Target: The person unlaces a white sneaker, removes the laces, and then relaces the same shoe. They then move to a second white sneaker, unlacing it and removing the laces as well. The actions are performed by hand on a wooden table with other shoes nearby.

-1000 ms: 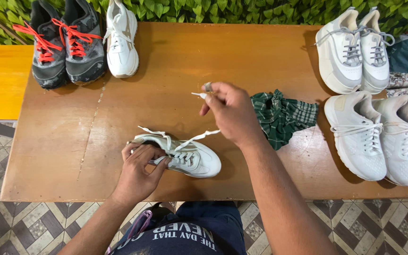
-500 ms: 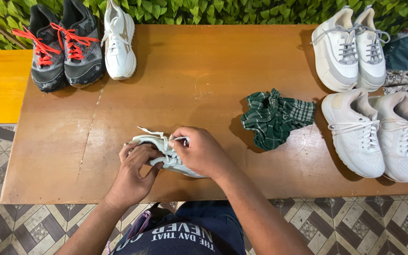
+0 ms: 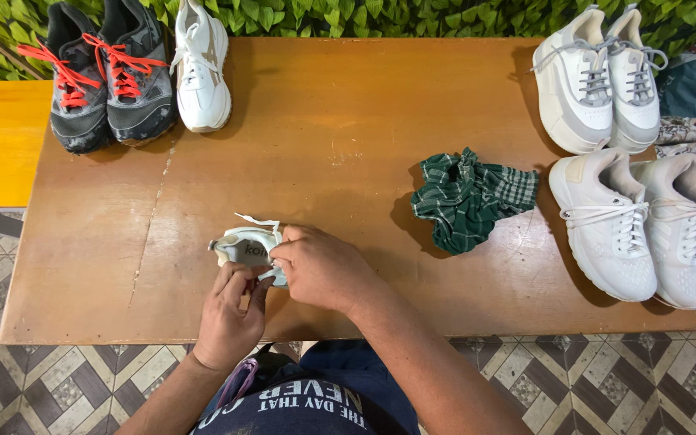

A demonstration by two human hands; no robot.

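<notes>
A small white sneaker (image 3: 243, 244) lies near the front edge of the brown wooden table (image 3: 324, 145), heel toward the left. My left hand (image 3: 231, 310) pinches its white lace at the near side of the shoe. My right hand (image 3: 324, 270) covers the shoe's toe end and grips the lace too, fingers closed over it. A loop of lace sticks up at the shoe's far side. Most of the shoe's front is hidden under my right hand.
A crumpled green checked cloth (image 3: 469, 197) lies to the right. Two pairs of white sneakers (image 3: 606, 80) (image 3: 638, 221) stand at the right edge. At the back left are dark shoes with red laces (image 3: 102, 76) and one white sneaker (image 3: 201, 68). Green hedge behind.
My right hand came down from a raised pull of the lace onto the shoe. The shoe is now covered at its toe; both hands work at the lace.
</notes>
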